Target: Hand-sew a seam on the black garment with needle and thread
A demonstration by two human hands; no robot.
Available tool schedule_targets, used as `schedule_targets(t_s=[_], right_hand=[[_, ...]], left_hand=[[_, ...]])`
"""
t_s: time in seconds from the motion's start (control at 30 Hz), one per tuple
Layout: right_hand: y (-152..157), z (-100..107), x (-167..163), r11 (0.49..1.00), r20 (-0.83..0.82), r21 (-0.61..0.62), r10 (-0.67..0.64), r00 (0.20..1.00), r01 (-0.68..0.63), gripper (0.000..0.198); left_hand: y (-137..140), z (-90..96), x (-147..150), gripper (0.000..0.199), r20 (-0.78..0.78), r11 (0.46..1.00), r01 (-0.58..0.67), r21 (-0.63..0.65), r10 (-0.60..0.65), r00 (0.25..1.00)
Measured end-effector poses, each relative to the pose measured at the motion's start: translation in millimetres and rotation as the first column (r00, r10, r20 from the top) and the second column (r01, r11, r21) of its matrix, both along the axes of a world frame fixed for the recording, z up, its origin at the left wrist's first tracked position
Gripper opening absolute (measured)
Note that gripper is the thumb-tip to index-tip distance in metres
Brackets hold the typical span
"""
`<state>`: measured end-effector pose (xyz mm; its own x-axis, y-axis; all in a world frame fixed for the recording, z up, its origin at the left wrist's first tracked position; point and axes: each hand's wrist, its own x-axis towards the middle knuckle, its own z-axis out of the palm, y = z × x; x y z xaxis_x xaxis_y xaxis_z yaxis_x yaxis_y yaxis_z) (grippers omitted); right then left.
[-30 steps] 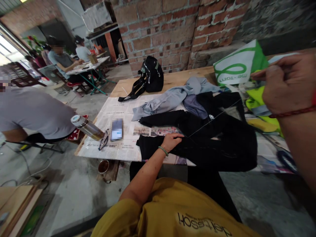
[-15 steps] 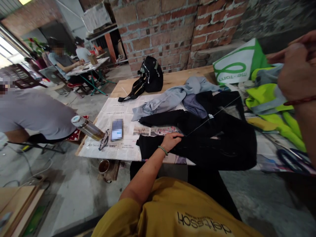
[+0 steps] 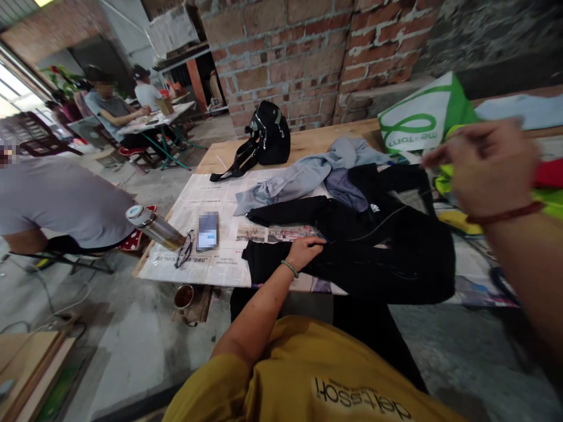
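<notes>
My left hand (image 3: 304, 253), with a green bead bracelet at the wrist, lies on a black garment (image 3: 409, 264) and pinches its cloth between closed fingers. From near those fingertips a thin pale thread (image 3: 373, 230) curves slackly up and right over the garment. My right hand (image 3: 495, 167), with a red band at the wrist, is raised over the right side of the table. Its fingers are pinched together and smeared by motion. The thread leads toward them; a needle cannot be made out. A grey garment (image 3: 294, 176) lies just behind the black one.
Newspaper (image 3: 224, 199) covers the table. On it are a phone (image 3: 207, 231), glasses (image 3: 186, 249) and a tilted flask (image 3: 156, 227). A black bag (image 3: 270, 135) and green-white bag (image 3: 422, 117) stand behind. A mug (image 3: 183, 298) sits below the left edge. Other people sit leftward.
My right hand has come down and left from the upper right, toward the garment. The thread, taut before, now sags. My left hand stays in place.
</notes>
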<state>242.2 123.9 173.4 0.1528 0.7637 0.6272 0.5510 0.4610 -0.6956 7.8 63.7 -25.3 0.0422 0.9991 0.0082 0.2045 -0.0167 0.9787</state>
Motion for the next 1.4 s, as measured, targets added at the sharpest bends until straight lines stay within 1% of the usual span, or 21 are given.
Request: schedule_targets(t_s=[0.03, 0.07, 0.1, 0.13, 0.17, 0.2, 0.23, 0.27, 0.3, 0.37, 0.43, 0.5, 0.6, 0.7, 0.77, 0.9, 1.1, 1.4], right_hand=[[-11.2, -16.2, -11.1, 0.988, -0.066, -0.114, 0.098, 0.993, -0.105, 0.021], [-22.8, -35.3, -22.3, 0.952, -0.156, -0.211, 0.192, 0.969, -0.222, 0.020], [-34.3, -56.7, -32.8, 0.895, -0.219, -0.301, 0.270, 0.938, -0.328, 0.022], [-44.8, -79.1, -42.2, 0.824, -0.256, -0.383, 0.340, 0.905, -0.418, 0.025], [-54.0, -101.4, -50.1, 0.754, -0.275, -0.461, 0.381, 0.883, -0.469, 0.029], [-61.3, -122.4, -56.1, 0.696, -0.293, -0.516, 0.405, 0.866, -0.500, 0.033], [-66.7, -141.2, -60.2, 0.675, -0.307, -0.539, 0.400, 0.864, -0.504, 0.036], [-70.2, -157.2, -62.3, 0.670, -0.315, -0.548, 0.389, 0.866, -0.501, 0.039], [-72.0, -170.0, -62.9, 0.686, -0.315, -0.544, 0.367, 0.875, -0.484, 0.041], [-72.8, -186.3, -60.9, 0.718, -0.290, -0.522, 0.358, 0.888, -0.460, 0.042], [-72.8, -192.7, -58.4, 0.755, -0.210, -0.486, 0.388, 0.897, -0.440, 0.039], [-74.0, -193.7, -58.1, 0.791, -0.092, -0.441, 0.429, 0.899, -0.423, 0.034], [-78.0, -193.3, -61.6, 0.826, 0.073, -0.389, 0.468, 0.881, -0.407, 0.030], [-81.4, -194.8, -65.3, 0.851, 0.195, -0.356, 0.472, 0.860, -0.387, 0.028], [-82.7, -196.5, -66.2, 0.864, 0.256, -0.336, 0.467, 0.846, -0.375, 0.027], [-83.2, -199.1, -66.0, 0.882, 0.337, -0.303, 0.454, 0.825, -0.361, 0.025], [-82.9, -201.1, -65.1, 0.887, 0.459, -0.301, 0.457, 0.762, -0.350, 0.025], [-84.1, -200.6, -66.2, 0.910, 0.549, -0.276, 0.413, 0.726, -0.309, 0.025]], left_hand=[[-0.4, 0.6, 0.5, 0.022, 0.003, 1.000, -0.002, -0.011, 0.002, 1.000], [-0.9, 1.4, 1.1, 0.022, 0.005, 1.000, -0.004, -0.020, 0.004, 1.000], [-1.4, 2.5, 1.6, 0.022, 0.006, 1.000, -0.004, -0.024, 0.004, 1.000], [-2.0, 4.0, 2.1, 0.022, 0.003, 1.000, -0.004, -0.022, 0.004, 1.000], [-2.7, 6.0, 2.1, 0.023, -0.006, 1.000, -0.003, -0.020, 0.003, 1.000], [-3.3, 8.5, 1.4, 0.023, -0.021, 1.000, 0.002, -0.025, -0.003, 1.000], [-4.0, 11.7, 0.0, 0.023, -0.045, 0.999, 0.010, -0.034, -0.011, 0.999], [-4.5, 15.5, -2.5, 0.024, -0.080, 0.999, 0.024, -0.045, -0.028, 0.996], [-5.1, 19.8, -5.8, 0.024, -0.124, 0.998, 0.045, -0.052, -0.051, 0.991], [-6.0, 28.4, -14.7, 0.022, -0.229, 0.994, 0.090, -0.061, -0.101, 0.968], [-6.9, 34.8, -24.0, 0.021, -0.311, 0.991, 0.120, -0.065, -0.134, 0.941], [-8.1, 36.4, -30.1, 0.019, -0.322, 0.990, 0.124, -0.070, -0.141, 0.936], [-10.7, 29.7, -30.2, 0.016, -0.240, 0.995, 0.095, -0.032, -0.100, 0.966], [-13.8, 19.2, -24.7, 0.013, -0.160, 1.000, 0.014, 0.017, -0.011, 0.987], [-15.8, 14.4, -22.4, 0.012, -0.140, 0.999, -0.028, 0.039, 0.033, 0.990], [-19.1, 11.3, -22.9, 0.013, -0.137, 0.994, -0.039, 0.098, 0.052, 0.989], [-23.0, 12.4, -23.2, 0.015, -0.148, 0.980, -0.038, 0.193, 0.067, 0.987], [-26.7, 15.6, -22.1, 0.016, -0.212, 0.946, 0.040, 0.322, 0.030, 0.977]])
